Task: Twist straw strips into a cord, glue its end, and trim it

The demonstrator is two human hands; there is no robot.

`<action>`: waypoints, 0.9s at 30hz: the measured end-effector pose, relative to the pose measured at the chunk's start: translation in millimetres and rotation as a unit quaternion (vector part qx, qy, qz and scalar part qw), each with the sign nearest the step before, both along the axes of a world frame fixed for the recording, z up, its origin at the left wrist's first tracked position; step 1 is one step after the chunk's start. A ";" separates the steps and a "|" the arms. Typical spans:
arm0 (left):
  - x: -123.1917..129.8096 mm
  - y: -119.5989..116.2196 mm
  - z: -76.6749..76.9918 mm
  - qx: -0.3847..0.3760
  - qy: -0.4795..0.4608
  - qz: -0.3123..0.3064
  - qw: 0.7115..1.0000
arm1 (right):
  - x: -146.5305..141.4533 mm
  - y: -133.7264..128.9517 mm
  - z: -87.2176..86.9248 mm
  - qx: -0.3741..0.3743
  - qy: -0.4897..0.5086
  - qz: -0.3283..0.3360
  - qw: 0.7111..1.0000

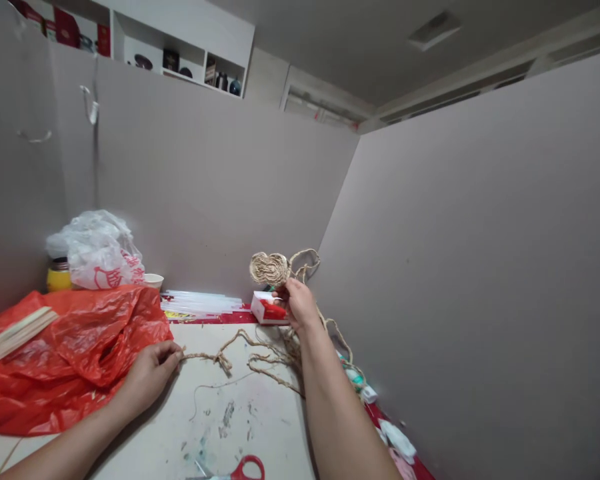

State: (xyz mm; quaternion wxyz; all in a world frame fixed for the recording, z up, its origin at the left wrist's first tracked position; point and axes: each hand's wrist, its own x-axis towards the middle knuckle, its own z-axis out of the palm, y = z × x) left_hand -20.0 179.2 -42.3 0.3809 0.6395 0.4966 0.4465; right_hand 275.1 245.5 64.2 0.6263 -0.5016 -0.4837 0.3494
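My right hand (299, 303) is raised over the back of the table, its fingers closed on the edge of a coiled, woven straw piece (269, 269). Braided straw cord (257, 341) loops from near that hand and trails over the white board (260, 427). At the left, my left hand (157, 370) pinches one end of a braided cord, which has a small knot (223, 362) in it. A thin thread (213, 386) lies on the board below the cord.
Red-handled scissors (249, 469) lie at the front edge. Red plastic (95, 340) with pale strips (17, 337) covers the left. Behind are a white bag (103, 250), a cup (153, 281), clear sticks (205, 303) and a small box (266, 310). Grey partitions (205, 180) surround the table.
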 end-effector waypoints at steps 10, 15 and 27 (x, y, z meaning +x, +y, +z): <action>4.0 -2.4 -3.2 0.011 -0.025 0.005 1.000 | -34.2 -40.7 27.1 -0.012 0.106 0.325 0.940; 4.7 -2.3 -1.1 0.007 -0.027 0.007 1.000 | -45.4 -46.4 29.7 -0.026 0.132 0.360 0.923; 3.1 -2.8 -0.7 0.006 -0.027 -0.001 1.000 | -55.7 -45.7 25.5 -0.045 0.179 0.381 0.906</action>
